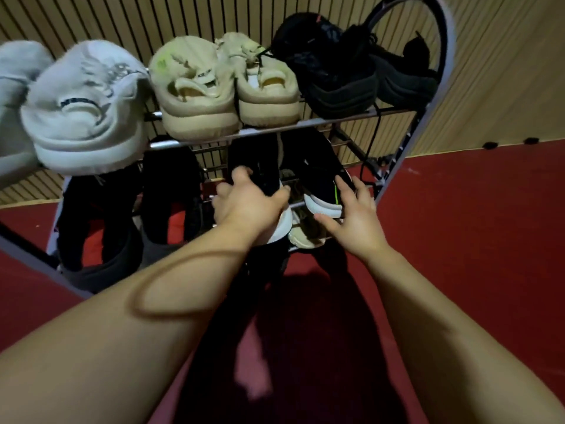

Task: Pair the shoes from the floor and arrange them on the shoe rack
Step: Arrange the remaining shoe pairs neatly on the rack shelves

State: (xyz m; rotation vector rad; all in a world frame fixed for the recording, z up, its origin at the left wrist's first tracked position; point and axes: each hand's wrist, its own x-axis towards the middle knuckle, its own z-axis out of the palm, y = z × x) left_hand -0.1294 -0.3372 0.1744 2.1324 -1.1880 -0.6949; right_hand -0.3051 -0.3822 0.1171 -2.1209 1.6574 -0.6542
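A metal shoe rack stands in front of me. Its top shelf holds white sneakers, a beige pair and a black pair. On the middle shelf my left hand grips the heel of a black shoe with a white sole. Beside it lies its match, a black shoe with a white sole and green stripe. My right hand rests against that shoe's heel with fingers spread. Dark shoes with red lining fill the shelf's left side.
A beige shoe shows on the lowest level under the hands. Red floor surrounds the rack, and a slatted wooden wall rises behind it. The rack's curved side frame stands at the right.
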